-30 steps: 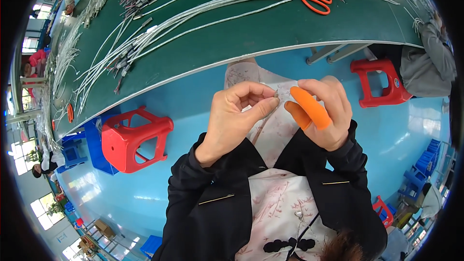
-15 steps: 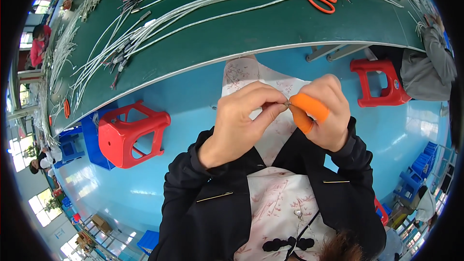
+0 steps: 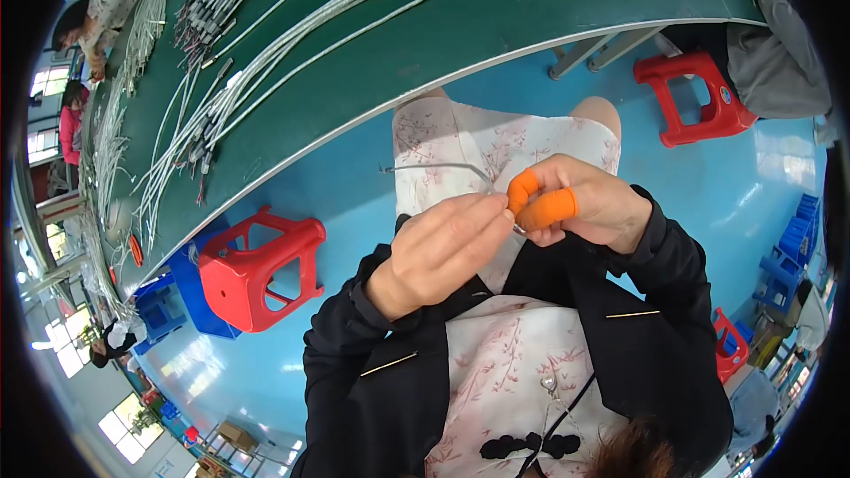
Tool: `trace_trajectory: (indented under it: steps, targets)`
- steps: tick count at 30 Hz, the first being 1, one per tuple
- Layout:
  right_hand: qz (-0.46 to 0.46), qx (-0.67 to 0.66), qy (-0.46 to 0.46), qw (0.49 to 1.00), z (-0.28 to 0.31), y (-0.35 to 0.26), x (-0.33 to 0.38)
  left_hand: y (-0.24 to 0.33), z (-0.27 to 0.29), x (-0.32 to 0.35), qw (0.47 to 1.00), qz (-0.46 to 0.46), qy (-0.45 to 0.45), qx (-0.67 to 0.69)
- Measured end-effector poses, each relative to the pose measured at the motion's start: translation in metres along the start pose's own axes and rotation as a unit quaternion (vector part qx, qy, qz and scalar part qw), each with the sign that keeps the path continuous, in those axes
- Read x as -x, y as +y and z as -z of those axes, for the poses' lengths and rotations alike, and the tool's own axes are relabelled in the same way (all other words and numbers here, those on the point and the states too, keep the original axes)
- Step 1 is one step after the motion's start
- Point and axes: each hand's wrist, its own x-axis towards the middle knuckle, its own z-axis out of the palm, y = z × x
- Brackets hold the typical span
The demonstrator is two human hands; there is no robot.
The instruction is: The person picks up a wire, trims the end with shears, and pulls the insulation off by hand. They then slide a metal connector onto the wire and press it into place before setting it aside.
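Near one green table [image 3: 372, 71], two hands [image 3: 447, 248] pinch one grey cable [image 3: 443, 165]; two orange finger covers [image 3: 551, 209] show.

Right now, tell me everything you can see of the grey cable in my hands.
The cable is thin, grey and smooth-looking. From its free end at the left, it runs nearly straight over the patterned clothing on the lap, then bends down toward the hands. There the fingertips of the left hand and right hand meet, hiding its near end.
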Motion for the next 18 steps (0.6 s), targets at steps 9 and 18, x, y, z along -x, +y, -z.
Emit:
trace_trajectory:
  steps: [9,18]
  targets:
    - [0.443,0.448,0.283,0.724,-0.013,0.001,0.013,0.001,0.005,-0.004,0.722,0.538,0.043,0.433]
    - [0.553,0.713,0.282,0.325,-0.016,0.018,0.002,0.002,0.01,-0.009,0.682,0.553,-0.001,0.479]
